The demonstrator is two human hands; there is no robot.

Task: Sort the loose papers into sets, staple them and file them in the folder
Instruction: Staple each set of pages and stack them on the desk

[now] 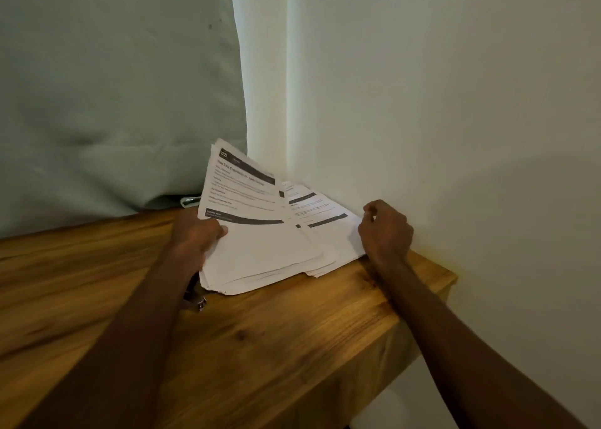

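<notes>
**Q:** While the sheets were fanned like that, which step were you on?

**Me:** Sorting, by my reading. My left hand [198,233] gripped the upper bundle of papers [260,233], thumb curled over its left edge, lifting it tilted off the wooden table [276,347]. A lower stack [328,230] lay flat in the corner against the white wall [455,103], partly under the raised bundle.

**Q:** And the right hand?

**Me:** My right hand [385,230] rested at the right edge of the lower stack, fingers curled inward. Whether they pinched a sheet, I could not tell.

**Q:** Stapler? Folder?

**Me:** A small metal object [196,301] showed beside my left forearm, mostly hidden; possibly the stapler, not certain. No folder in view. Green cloth [113,103] hung behind the table.

**Q:** Next move?

**Me:** Probably parting the 2 piles cleanly, squaring 1 set's edges before stapling. Loose sheets slip, so a firm pinch was needed.
</notes>
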